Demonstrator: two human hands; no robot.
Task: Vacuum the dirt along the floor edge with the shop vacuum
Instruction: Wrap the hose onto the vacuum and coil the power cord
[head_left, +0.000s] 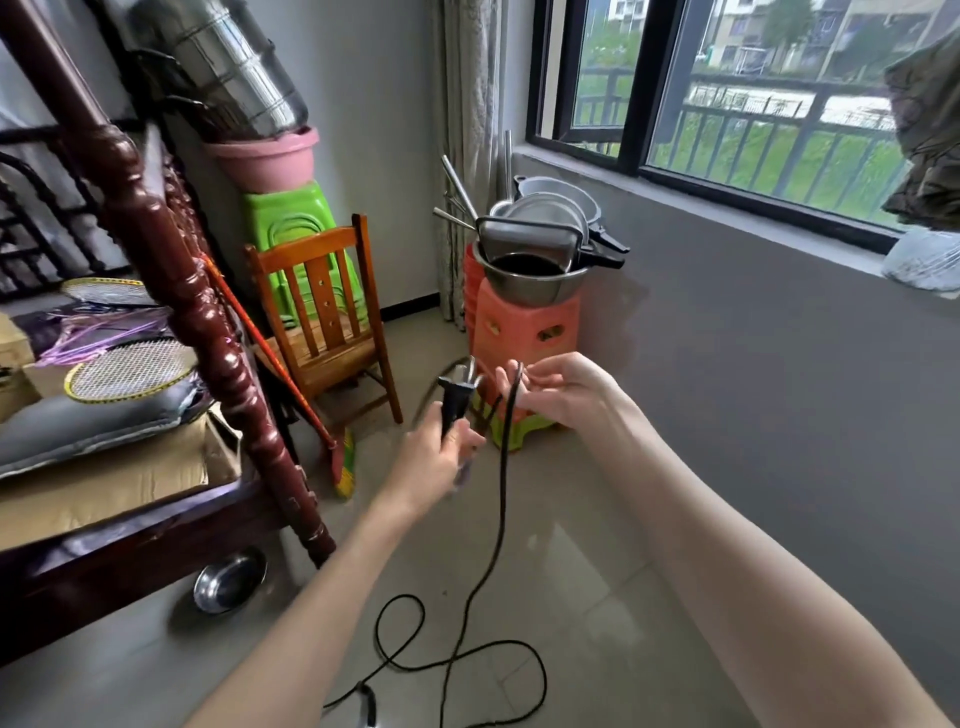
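Got the black plug (453, 396) gripped in my left hand (434, 457), prongs up, over the tiled floor (597, 571). Its cord (503, 467) drapes across my right hand's (561, 392) loosely curled fingers and loops below, stacked stools (524, 325) behind.

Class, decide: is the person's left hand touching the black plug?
Touching. The head view shows the left hand gripping the black plug by its lower body, prongs pointing up.
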